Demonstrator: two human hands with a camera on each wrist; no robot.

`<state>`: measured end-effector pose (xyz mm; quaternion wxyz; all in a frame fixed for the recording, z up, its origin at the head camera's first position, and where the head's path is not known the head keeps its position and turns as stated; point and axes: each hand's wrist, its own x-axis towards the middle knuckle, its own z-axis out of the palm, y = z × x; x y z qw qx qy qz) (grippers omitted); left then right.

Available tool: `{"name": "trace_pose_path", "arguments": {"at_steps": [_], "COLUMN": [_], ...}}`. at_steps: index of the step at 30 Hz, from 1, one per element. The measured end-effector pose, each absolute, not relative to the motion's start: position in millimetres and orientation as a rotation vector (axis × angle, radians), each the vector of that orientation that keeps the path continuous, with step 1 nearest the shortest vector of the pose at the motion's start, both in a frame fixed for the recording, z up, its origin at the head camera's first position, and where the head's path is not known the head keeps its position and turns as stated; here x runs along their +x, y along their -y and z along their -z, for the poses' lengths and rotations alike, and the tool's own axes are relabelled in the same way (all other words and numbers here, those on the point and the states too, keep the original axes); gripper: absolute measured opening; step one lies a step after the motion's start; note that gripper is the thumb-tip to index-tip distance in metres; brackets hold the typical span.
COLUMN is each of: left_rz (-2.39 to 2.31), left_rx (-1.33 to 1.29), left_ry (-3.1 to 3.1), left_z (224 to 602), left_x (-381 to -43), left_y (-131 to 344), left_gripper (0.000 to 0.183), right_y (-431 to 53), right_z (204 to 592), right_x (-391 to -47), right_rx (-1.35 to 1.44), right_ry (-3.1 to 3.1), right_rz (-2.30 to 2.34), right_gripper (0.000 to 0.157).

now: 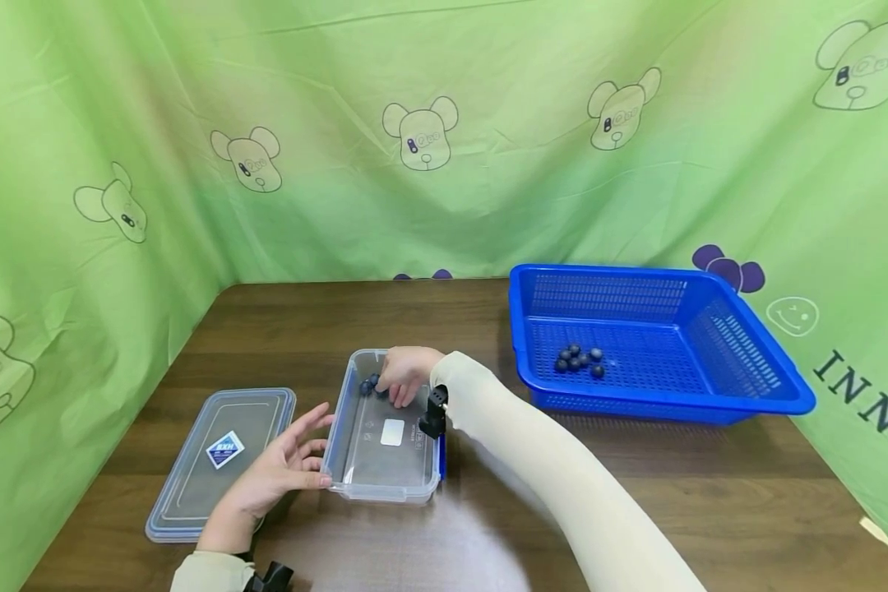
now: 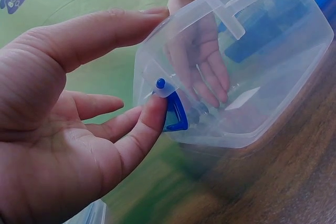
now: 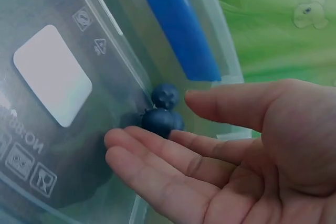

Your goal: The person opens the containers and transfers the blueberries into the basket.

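A clear plastic container (image 1: 373,473) stands uncovered on the table, a white label on its bottom. My left hand (image 1: 275,470) rests against its left side, thumb at the near corner of the rim and fingers loosely spread. In the left wrist view a fingertip touches the blue clip (image 2: 177,114) on that side. My right hand (image 1: 409,375) reaches into the far end of the container, fingers extended and palm bare. Beside those fingers a few blueberries (image 3: 159,122) lie in the corner, the thumb close to the upper one.
A blue plastic basket (image 1: 636,401) stands at the right back with several blueberries (image 1: 575,360) on its bottom. To the left lies the clear lid (image 1: 187,493) with a blue and white sticker, partly behind my left wrist. A green printed curtain (image 1: 488,205) hangs behind the wooden table (image 1: 326,321).
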<state>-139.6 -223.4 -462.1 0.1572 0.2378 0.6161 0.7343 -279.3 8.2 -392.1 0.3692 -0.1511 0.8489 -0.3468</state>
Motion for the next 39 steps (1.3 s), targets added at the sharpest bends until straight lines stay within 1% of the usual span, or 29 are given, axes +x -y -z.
{"name": "trace_pose_path", "arguments": {"at_steps": [5,12,20,26,30,35,39], "left_rz": [-2.096,-2.097,-2.103,-2.094,-2.08,-2.07,-2.073], "left_rx": [0.668,0.664,0.688,0.682,0.644,0.615,0.608], "left_ry": [-1.76,-1.752,-1.734,-1.755,-1.785,-1.806,-1.799], "left_z": [461.3,460.4,462.3,462.4,461.3,461.4,462.9], "left_x": [-139.3,-139.5,-139.6,-140.0,-139.8,-140.3,-140.4], "left_y": [223.4,223.0,223.9,224.7,225.8,225.4,224.9], "left_gripper": [0.086,0.089,0.084,0.085,0.089,0.093,0.091], "right_y": [3.5,11.3,11.6,10.5,7.2,-1.0,-12.8], "right_z": [398.8,408.2,408.0,398.0,388.5,379.6,372.6], "right_x": [-276.7,-272.6,-272.8,-274.2,-275.4,-279.1,-283.3], "right_rx": [-0.352,-0.296,-0.299,-0.337,-0.384,-0.405,-0.405], "right_ry": [-2.147,-2.146,-2.13,-2.106,-2.103,-2.067,-2.044], "right_rz": [0.891,0.947,0.942,0.99,1.034,1.068,1.104], "right_gripper": [0.019,0.021,0.02,0.018,0.017,0.021,0.024]}}
